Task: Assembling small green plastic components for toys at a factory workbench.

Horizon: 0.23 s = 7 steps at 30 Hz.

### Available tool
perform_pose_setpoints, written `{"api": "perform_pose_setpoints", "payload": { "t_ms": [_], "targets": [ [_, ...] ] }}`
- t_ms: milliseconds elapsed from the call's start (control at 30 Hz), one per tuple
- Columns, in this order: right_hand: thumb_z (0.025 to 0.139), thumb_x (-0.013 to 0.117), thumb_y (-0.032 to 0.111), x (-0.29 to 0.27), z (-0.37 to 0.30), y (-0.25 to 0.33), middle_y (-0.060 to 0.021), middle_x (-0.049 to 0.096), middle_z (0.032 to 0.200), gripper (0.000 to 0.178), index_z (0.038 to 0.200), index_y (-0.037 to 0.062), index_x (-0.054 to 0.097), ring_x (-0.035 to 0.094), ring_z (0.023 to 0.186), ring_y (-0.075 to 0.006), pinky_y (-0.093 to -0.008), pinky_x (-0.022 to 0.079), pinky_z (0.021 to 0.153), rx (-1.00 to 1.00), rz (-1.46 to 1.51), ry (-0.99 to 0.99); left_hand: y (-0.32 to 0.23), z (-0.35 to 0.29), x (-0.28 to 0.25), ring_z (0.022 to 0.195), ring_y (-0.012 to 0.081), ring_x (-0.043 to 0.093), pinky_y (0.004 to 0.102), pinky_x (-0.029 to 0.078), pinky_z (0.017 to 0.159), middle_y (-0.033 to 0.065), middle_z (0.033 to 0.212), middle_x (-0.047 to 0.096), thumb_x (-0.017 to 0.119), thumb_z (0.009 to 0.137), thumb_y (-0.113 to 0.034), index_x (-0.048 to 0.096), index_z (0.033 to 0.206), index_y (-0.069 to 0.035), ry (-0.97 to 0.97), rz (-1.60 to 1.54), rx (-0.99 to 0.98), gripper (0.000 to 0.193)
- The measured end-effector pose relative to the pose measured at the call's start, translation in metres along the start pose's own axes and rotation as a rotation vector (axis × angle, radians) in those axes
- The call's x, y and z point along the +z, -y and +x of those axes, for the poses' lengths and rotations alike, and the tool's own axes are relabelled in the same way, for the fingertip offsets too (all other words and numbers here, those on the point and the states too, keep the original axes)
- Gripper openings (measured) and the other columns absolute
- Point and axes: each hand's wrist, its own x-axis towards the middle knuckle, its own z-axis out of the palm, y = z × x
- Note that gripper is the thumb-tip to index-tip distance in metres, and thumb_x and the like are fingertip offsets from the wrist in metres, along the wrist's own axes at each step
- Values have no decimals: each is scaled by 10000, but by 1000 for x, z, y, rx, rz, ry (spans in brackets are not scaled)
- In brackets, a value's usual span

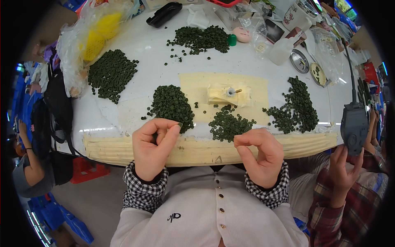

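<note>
My left hand (pixel 154 146) is closed in a pinch on a small dark green piece (pixel 180 124), at the near edge of a heap of dark green ring-like pieces (pixel 172 105). Thumb and forefinger of my right hand (pixel 263 154) are pressed together; whatever they hold, if anything, is too small to make out. That hand is just right of a flatter cluster of green rings (pixel 228 125). Beyond the cluster, a taped block (pixel 214 95) with a white round fitting and a thin brownish pin (pixel 238 91) sits on a yellowish sheet (pixel 191 82).
More green pieces lie in piles at the left (pixel 112 74), far middle (pixel 201 39) and right (pixel 300 105). Tape covers the near table edge (pixel 197 152). A plastic bag (pixel 72 53) stands far left, a round tin (pixel 299 61) far right. Another person's hand (pixel 343 171) holds a walkie-talkie (pixel 354 127).
</note>
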Motion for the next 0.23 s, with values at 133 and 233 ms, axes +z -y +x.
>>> {"api": "perform_pose_setpoints", "payload": {
  "t_ms": [133, 233],
  "targets": [
    [722, 665, -68, -13, -6, -1, -134, 635, 790, 178, 895, -38, 638, 616, 705, -221, -284, 487, 640, -21, -127, -101, 1, 8, -13, 525, -9, 253, 172, 220, 484, -111, 563, 297, 639, 825, -5, 652, 870, 23, -93, 146, 48, 54],
    [723, 668, -69, -18, -6, 7, -134, 638, 801, 192, 907, -21, 642, 621, 716, -239, -301, 497, 650, -67, -286, -199, 2, 11, -16, 522, -6, 243, 178, 205, 480, -112, 558, 279, 643, 832, -23, 657, 883, 23, -131, 217, 59, 70]
  ]
}}
